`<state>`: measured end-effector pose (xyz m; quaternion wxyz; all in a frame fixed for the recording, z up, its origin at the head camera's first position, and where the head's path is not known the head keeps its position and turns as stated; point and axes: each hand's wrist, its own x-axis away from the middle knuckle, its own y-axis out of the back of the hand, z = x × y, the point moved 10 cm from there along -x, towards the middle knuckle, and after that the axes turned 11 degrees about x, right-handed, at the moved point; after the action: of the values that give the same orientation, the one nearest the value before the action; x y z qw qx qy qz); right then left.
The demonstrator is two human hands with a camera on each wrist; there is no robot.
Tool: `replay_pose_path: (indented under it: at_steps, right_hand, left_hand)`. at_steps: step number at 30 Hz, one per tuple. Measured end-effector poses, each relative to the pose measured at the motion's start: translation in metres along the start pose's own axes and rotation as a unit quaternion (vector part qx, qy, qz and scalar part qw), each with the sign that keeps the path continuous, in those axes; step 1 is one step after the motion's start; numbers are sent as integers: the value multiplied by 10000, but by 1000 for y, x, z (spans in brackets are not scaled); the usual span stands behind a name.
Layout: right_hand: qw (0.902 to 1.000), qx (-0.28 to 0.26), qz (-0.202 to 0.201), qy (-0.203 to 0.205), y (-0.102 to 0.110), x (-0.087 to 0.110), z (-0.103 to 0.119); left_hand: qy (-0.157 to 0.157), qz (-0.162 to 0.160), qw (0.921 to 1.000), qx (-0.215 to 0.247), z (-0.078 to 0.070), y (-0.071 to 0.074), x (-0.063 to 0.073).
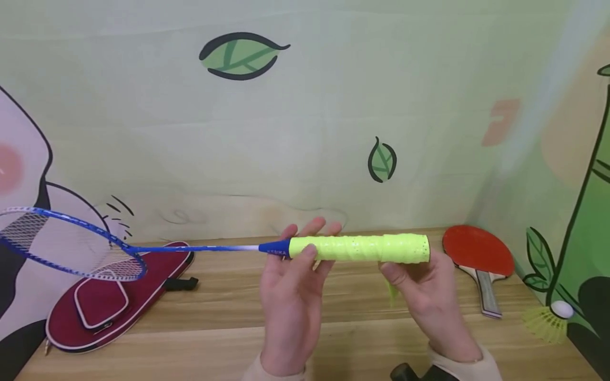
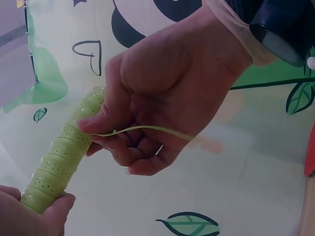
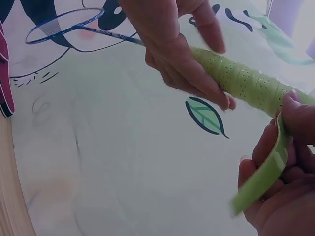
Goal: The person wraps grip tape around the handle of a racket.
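A blue and white badminton racket (image 1: 200, 248) is held level above the table, its strung head to the left. Yellow-green perforated grip tape (image 1: 352, 247) covers its handle in overlapping turns. My left hand (image 1: 292, 307) holds the handle next to the blue cone, thumb in front and fingers behind. At the butt end, my right hand (image 1: 431, 304) pinches the tape against the handle between thumb and fingers. A loose tail of tape (image 3: 261, 182) hangs from that pinch in the right wrist view, and crosses in front of the palm in the left wrist view.
On the wooden table (image 1: 224, 338), a dark red paddle case (image 1: 143, 296) lies at left, partly behind the racket head. A red table tennis paddle (image 1: 478, 254) leans at the back right, with a yellow shuttlecock (image 1: 548, 323) nearby. A printed cloth backdrop (image 1: 305, 132) rises behind.
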<state>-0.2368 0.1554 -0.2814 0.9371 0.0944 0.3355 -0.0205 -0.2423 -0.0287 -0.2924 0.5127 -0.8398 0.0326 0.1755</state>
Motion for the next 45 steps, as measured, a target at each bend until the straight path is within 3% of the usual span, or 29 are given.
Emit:
replay_pose_path:
  at_steps: [5, 13, 20, 30, 45]
  right_hand:
    - [9999, 17, -56, -155, 0, 0, 0]
    - [9991, -209, -82, -366, -2, 0, -2]
    - [9986, -482, -160, -148, -1, -1, 2]
    - [9972, -359, -456, -478, 3, 1, -3]
    - [9983, -191, -331, -440, 3, 0, -8]
  left_hand:
    - [-227, 129, 9996, -46, -4, 0, 1]
    - [-395, 78, 9986, -328, -8, 1, 0]
    - [-417, -78, 9974, -579, -7, 3, 0]
    - [-243, 504, 9969, -549, -4, -8, 2]
    - [-238, 151, 9973, -676, -3, 0, -1]
